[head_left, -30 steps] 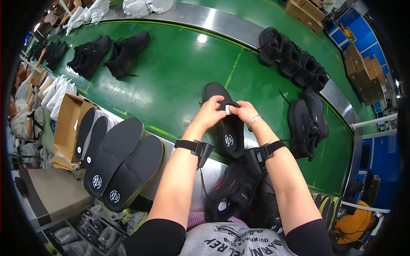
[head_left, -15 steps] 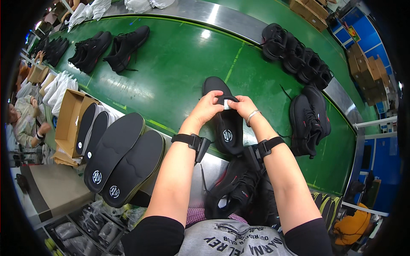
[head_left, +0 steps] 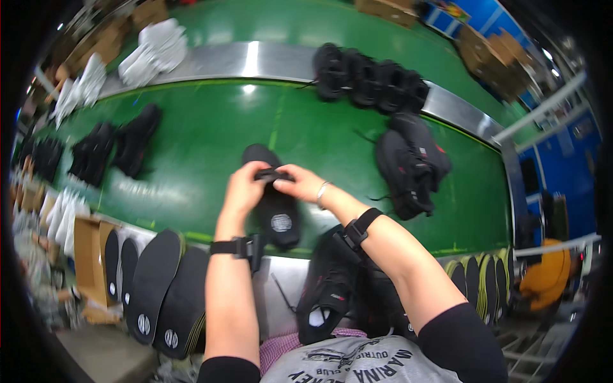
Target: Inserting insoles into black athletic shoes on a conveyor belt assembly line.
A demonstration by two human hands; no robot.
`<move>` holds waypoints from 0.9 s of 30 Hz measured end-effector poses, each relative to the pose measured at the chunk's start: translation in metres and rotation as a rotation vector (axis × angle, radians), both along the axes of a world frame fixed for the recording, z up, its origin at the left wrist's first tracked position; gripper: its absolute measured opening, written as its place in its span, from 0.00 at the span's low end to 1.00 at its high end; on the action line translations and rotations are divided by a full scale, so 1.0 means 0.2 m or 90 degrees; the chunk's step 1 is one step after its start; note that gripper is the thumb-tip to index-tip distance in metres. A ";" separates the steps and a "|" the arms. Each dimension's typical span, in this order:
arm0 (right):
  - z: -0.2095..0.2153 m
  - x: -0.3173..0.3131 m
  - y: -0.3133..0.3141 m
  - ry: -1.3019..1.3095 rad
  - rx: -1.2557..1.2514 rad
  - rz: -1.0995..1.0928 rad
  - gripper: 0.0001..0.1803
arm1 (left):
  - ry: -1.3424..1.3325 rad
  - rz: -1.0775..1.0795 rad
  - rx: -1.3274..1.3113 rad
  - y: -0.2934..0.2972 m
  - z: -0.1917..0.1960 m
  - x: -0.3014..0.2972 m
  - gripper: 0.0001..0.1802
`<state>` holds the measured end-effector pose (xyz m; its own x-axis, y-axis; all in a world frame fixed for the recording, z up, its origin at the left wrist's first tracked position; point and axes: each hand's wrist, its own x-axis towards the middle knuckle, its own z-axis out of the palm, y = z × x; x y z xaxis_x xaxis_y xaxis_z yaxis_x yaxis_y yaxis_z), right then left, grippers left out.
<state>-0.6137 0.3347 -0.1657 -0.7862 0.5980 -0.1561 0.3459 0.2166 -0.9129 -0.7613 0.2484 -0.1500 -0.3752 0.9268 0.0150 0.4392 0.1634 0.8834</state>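
Note:
In front of me on the green surface lies a long black insole-shaped piece (head_left: 271, 207) with a round white print at its heel end. Above its middle, my left hand (head_left: 246, 185) and my right hand (head_left: 303, 184) pinch a small dark strip (head_left: 273, 174) between them. Whether the strip belongs to the piece below is blurred. Both hands are closed, thumbs and fingers together. Below my right forearm, close to my body, stands a black laced shoe (head_left: 327, 290) with something white inside. A black pair of shoes (head_left: 412, 163) rests to the right.
Black shoes (head_left: 370, 80) line the far metal edge, and more (head_left: 134, 140) stand at the left. Large black insoles (head_left: 153, 287) lean at the near left beside a cardboard box (head_left: 92, 258). More insoles (head_left: 485, 287) stand at the near right. White bags (head_left: 153, 54) lie at the back left.
My view has swung, so most of the scene sits further left. The white label seen between my fingers is out of sight, and a dark strip shows there. Both hands keep their pinch.

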 end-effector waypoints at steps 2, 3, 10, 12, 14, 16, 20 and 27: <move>0.13 0.09 0.01 -0.046 0.068 -0.033 0.25 | 0.170 0.053 0.046 0.02 0.04 -0.15 0.13; 0.16 0.21 0.09 -0.047 0.135 -0.050 0.25 | 0.173 0.089 0.014 0.07 0.07 -0.18 0.15; 0.36 1.03 0.42 -0.289 0.431 -0.427 0.23 | 0.520 0.187 0.167 0.08 0.27 -0.28 0.12; 0.11 1.42 0.53 -0.274 0.464 -0.467 0.26 | 0.454 0.203 0.299 0.07 0.39 -0.06 0.06; -0.18 1.78 0.64 -0.338 0.451 -0.529 0.30 | 0.233 0.072 0.295 0.01 0.37 0.24 0.07; -0.45 1.92 0.71 -0.350 0.384 -0.568 0.33 | 0.140 -0.096 0.126 -0.18 0.23 0.52 0.22; -0.90 2.16 1.07 -0.344 0.369 -0.617 0.37 | 0.284 -0.284 -0.063 -0.58 0.06 0.82 0.34; -0.57 1.85 1.02 -0.242 0.185 -0.592 0.33 | 0.048 -0.283 -0.163 -0.60 -0.13 0.79 0.32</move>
<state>-0.2441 0.5378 -0.2794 0.0742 0.9960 -0.0495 0.7424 -0.0884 -0.6641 -0.6026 0.1292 -0.1755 0.0496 0.9741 -0.2206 0.5764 0.1525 0.8028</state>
